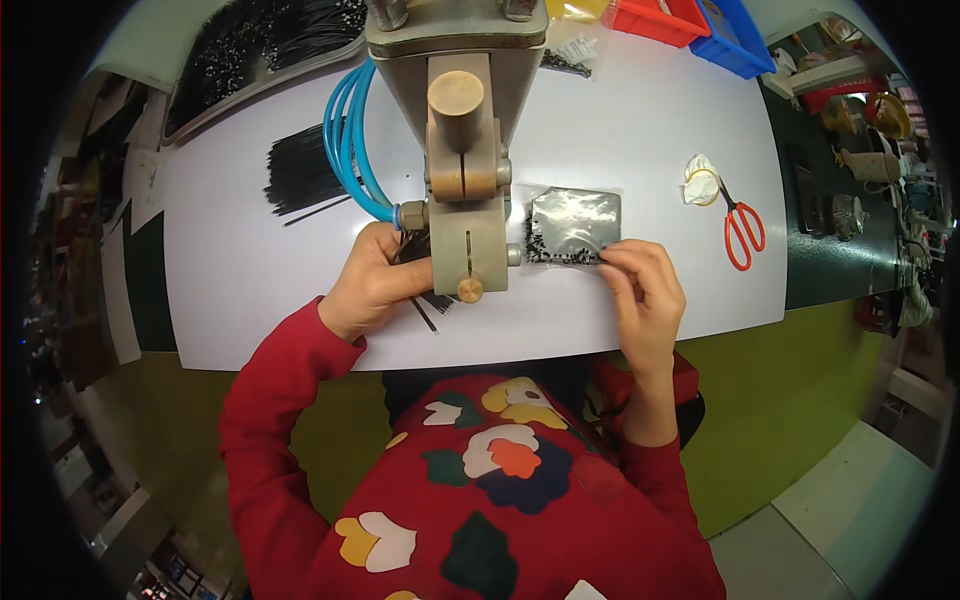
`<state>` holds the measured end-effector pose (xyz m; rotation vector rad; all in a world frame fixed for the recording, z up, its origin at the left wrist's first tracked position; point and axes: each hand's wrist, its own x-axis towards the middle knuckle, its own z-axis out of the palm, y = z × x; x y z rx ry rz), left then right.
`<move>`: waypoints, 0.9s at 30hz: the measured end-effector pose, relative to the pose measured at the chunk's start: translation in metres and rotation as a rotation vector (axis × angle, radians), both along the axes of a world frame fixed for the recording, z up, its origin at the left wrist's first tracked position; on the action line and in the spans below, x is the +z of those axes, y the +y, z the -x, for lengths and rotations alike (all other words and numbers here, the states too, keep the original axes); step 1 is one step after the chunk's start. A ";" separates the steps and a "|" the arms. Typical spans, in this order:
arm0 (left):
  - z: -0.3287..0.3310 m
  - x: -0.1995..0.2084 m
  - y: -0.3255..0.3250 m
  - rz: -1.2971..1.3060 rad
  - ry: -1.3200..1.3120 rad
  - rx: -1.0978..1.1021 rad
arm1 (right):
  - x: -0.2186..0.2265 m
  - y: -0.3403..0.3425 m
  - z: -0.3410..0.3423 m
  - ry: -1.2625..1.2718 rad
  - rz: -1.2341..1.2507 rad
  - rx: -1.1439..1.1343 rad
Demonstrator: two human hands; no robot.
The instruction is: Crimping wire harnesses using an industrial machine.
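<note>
I find the left hand [375, 280] curled closed on thin black strips [428, 300] at the base of the beige press [465, 150], near the white table's [250, 310] front edge. The right hand [645, 290] pinches, fingertips together, at small dark parts [560, 252] spread on a clear bag [575, 222] (just right of the press). Red scissors [742, 232] lie towards the right edge, a black strip bundle [305, 175] towards the left.

Single head-worn fisheye view, steeply downward and close over the white table [650, 120], press machine [462, 150] at centre.
</note>
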<state>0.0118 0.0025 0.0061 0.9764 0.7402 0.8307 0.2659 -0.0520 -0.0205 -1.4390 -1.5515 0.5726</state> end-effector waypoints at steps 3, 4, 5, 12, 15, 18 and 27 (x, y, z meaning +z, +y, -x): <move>0.008 -0.006 0.001 -0.051 0.067 -0.047 | -0.005 0.001 0.003 -0.223 -0.055 -0.014; 0.009 -0.004 0.002 -0.076 0.099 -0.067 | -0.006 0.000 0.002 -0.191 -0.060 -0.003; 0.011 -0.003 0.002 -0.076 0.105 -0.062 | -0.006 -0.001 0.000 -0.158 -0.064 0.010; 0.018 0.011 0.007 0.142 0.297 -0.286 | 0.007 -0.001 0.025 0.307 0.008 0.118; 0.014 0.007 0.005 -0.014 0.306 -0.227 | 0.014 0.003 0.049 0.622 0.145 0.271; 0.015 0.004 0.005 -0.068 0.278 -0.192 | 0.021 0.011 0.062 1.001 0.525 0.343; 0.015 0.009 0.007 0.000 0.237 -0.179 | 0.018 0.009 0.057 1.553 0.721 0.549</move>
